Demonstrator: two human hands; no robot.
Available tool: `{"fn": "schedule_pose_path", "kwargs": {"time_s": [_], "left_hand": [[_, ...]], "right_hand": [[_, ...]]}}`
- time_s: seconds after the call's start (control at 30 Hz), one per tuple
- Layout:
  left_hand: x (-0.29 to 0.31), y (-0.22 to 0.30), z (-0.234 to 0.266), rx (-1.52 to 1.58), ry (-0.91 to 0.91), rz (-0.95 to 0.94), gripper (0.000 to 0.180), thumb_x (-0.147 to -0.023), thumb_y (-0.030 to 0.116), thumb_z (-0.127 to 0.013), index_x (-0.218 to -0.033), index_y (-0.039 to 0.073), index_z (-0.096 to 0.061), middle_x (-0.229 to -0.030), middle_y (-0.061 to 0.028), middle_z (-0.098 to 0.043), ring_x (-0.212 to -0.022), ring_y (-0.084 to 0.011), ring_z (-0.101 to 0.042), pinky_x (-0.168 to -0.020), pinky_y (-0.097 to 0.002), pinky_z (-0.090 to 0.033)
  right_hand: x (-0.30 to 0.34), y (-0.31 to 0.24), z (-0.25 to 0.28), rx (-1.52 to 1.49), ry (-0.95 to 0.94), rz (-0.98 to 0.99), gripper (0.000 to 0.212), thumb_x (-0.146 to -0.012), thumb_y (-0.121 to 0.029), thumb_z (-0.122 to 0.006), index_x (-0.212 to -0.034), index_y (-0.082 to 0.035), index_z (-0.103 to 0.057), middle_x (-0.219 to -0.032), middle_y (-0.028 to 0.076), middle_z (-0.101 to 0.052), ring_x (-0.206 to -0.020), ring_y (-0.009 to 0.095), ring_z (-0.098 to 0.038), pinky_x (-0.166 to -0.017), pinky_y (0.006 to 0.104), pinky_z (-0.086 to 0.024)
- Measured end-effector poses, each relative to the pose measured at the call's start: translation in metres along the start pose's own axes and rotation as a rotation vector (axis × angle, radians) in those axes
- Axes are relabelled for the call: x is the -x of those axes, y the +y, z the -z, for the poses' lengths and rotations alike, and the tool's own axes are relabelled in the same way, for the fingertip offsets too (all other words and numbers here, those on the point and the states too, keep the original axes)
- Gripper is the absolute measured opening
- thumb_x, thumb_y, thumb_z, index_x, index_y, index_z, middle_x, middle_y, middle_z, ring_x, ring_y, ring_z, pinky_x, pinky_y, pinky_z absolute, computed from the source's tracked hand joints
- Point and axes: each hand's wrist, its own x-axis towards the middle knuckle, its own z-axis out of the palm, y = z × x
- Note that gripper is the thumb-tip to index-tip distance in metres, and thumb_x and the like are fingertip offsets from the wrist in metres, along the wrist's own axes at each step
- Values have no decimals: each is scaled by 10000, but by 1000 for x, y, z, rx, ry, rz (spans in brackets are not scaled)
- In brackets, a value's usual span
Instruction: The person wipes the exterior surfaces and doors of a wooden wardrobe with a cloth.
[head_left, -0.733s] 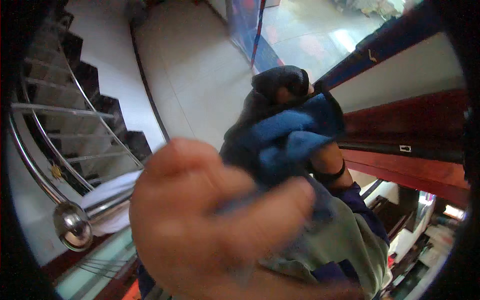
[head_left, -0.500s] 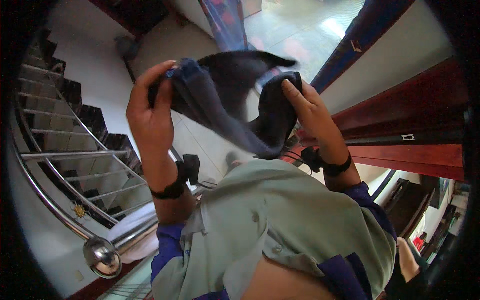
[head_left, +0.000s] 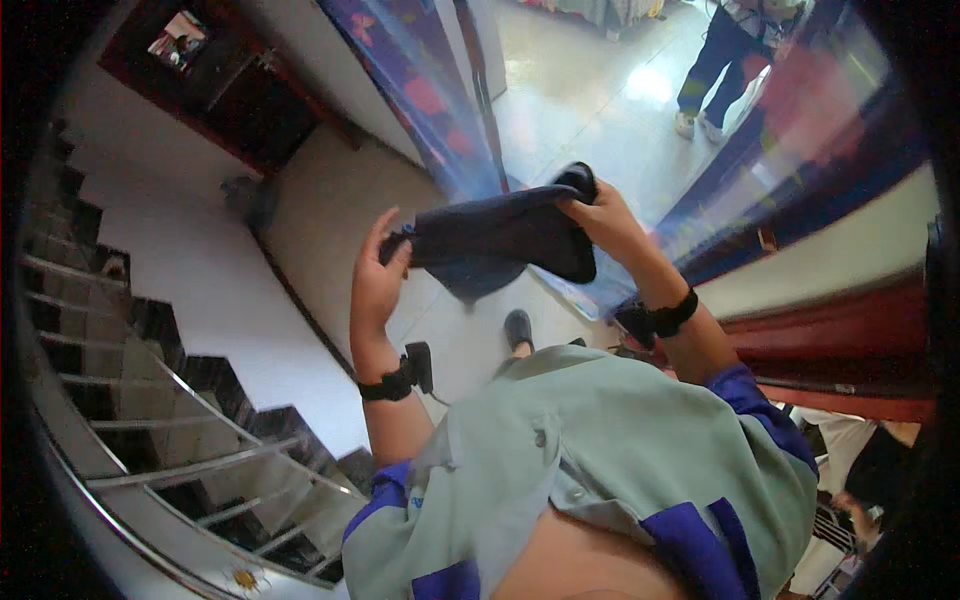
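While both bare forearms extend over the pale tiled floor [head_left: 450,335], a soft, dark navy-and-black cloth item [head_left: 500,240] hangs stretched in mid-air, ahead of the grey-green shirt [head_left: 630,420] with purple trim. The left hand [head_left: 374,285] is partly curled, thumb and fingers gripping the bunched left end. The right hand [head_left: 610,220] is folded around the right end, beside a looped edge. Dark tone obscures the form; it is possibly a garment. Another person [head_left: 722,75] in dark trousers stands well apart, upper right.
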Motion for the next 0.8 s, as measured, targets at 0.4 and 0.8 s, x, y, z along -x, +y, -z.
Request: {"fn": "schedule_pose_path", "kwargs": {"time_s": [0.4,0.8], "left_hand": [[-165,-29,-101,-61,-899,41,349,-790,255,-651,-1009,1,-554,-914,-123,-616,-824,-212,-570,-747,-335,-467],[-337,74,-250,-569,-1195,-893,257,-845,304,-500,-1016,129,-581,-1017,-119,-605,-972,-259,-543,-889,-370,-377]], "right_hand": [[-221,-8,-5,116,-128,146,193,-766,-79,-575,-941,2,-579,-848,67,-626,-795,162,-565,-759,320,-456],[-287,-38,105,683,48,90,198,-800,-67,-532,-968,21,-587,-870,111,-640,-789,194,-590,-742,331,-469]]}}
